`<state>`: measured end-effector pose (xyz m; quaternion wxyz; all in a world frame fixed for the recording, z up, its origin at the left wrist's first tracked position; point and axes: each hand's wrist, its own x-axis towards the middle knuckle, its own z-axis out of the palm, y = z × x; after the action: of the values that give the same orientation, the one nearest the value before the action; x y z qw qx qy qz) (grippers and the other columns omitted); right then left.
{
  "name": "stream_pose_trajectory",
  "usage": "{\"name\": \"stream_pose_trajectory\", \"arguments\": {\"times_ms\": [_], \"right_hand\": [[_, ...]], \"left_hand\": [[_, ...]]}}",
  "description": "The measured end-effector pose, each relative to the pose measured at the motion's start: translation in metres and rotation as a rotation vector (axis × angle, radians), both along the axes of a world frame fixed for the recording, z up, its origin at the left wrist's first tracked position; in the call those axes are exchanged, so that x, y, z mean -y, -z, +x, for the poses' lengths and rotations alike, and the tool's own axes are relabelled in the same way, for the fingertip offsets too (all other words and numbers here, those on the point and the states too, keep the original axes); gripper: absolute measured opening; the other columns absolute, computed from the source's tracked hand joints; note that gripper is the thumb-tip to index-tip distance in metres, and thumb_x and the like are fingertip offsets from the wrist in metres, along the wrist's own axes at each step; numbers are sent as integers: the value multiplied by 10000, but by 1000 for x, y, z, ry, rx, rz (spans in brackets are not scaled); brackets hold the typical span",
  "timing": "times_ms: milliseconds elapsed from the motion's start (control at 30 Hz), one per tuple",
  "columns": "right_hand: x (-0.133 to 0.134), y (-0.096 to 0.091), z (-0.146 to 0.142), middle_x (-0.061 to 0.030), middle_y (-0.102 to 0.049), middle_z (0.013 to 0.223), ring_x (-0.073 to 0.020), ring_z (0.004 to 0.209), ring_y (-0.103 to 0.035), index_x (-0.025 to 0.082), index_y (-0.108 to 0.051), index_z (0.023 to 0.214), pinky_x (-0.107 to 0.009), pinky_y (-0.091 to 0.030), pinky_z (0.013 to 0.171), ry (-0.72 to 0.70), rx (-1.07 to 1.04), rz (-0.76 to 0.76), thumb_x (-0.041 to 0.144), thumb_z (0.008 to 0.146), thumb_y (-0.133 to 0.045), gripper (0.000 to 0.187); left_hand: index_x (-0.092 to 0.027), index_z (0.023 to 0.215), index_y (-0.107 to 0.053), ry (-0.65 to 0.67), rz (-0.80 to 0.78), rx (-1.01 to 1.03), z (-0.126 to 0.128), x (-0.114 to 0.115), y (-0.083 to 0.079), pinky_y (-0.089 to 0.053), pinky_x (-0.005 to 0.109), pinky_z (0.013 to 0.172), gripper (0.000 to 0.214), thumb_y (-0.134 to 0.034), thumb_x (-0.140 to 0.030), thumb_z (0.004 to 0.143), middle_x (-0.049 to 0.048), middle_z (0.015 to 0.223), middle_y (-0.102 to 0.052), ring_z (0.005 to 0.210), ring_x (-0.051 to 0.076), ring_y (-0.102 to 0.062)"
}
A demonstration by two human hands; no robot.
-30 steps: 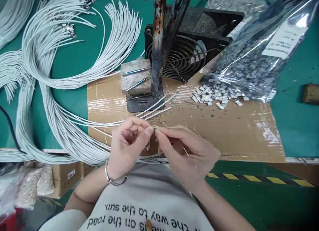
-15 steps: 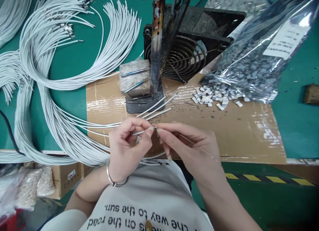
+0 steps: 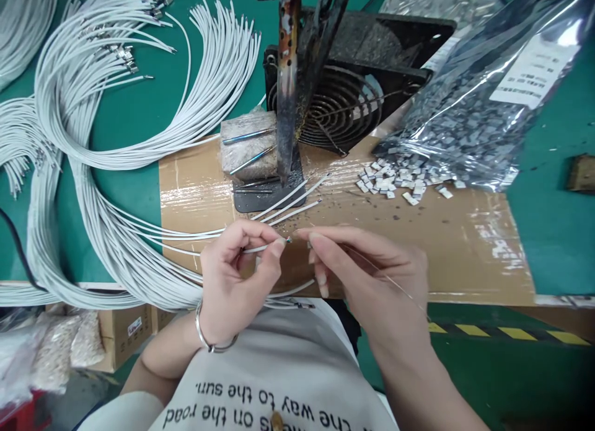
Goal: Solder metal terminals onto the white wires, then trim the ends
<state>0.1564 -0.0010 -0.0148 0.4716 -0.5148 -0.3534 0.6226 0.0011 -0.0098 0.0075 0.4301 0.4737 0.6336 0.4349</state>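
My left hand (image 3: 239, 276) pinches a white cable (image 3: 255, 249) between thumb and forefinger, its stripped tip just poking out past the fingertips. Facing it, a short gap away, my right hand (image 3: 372, 263) has thumb and forefinger closed on a thin wire, perhaps solder (image 3: 395, 284), which trails back across the palm toward the wrist. Beyond the hands, several white cable ends (image 3: 297, 213) lie side by side on the cardboard (image 3: 455, 245). A soldering iron (image 3: 287, 108) points down above them, its tip near a dark pad (image 3: 251, 201).
A black fan (image 3: 344, 105) stands behind the iron, beside a wrapped block (image 3: 248, 146) with blue tweezers. Small white pieces (image 3: 390, 178) spill from a plastic bag (image 3: 469, 108) at right. Large white cable bundles (image 3: 106, 232) cover the left side.
My right hand has moved right with the thin wire, away from the cable tip, opening a gap between the fingertips. The left hand keeps its pinch almost in place.
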Motion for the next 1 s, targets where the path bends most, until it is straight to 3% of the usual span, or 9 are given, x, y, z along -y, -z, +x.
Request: {"name": "stream_pose_trajectory", "arguments": {"times_ms": [233,667,1000], "right_hand": [[-1,2,0,40,-695,637,-79,466,-599,280,-827,819,-175,-519,418,71,70,124,134,878,-771,167],[8,3,-10,21,-795,801,-100,567,-670,317,-860,918,-220,-561,507,64,199,261,90,871,-775,247],[14,13,-11,-4,-822,876,-189,667,-741,383,-813,1147,-344,-633,644,146,558,642,17,837,-774,482]], "left_hand": [[-183,782,-702,-30,-45,51,3,-6,-6,-493,180,538,94,-743,-111,826,-6,666,-699,583,92,-605],[-182,781,-696,-37,-54,86,3,-7,-8,-537,146,535,110,-741,-91,822,-17,672,-701,570,76,-627],[-188,766,-692,-26,-114,99,2,-6,-7,-492,150,479,113,-748,-95,797,-14,652,-684,538,74,-590]]}}
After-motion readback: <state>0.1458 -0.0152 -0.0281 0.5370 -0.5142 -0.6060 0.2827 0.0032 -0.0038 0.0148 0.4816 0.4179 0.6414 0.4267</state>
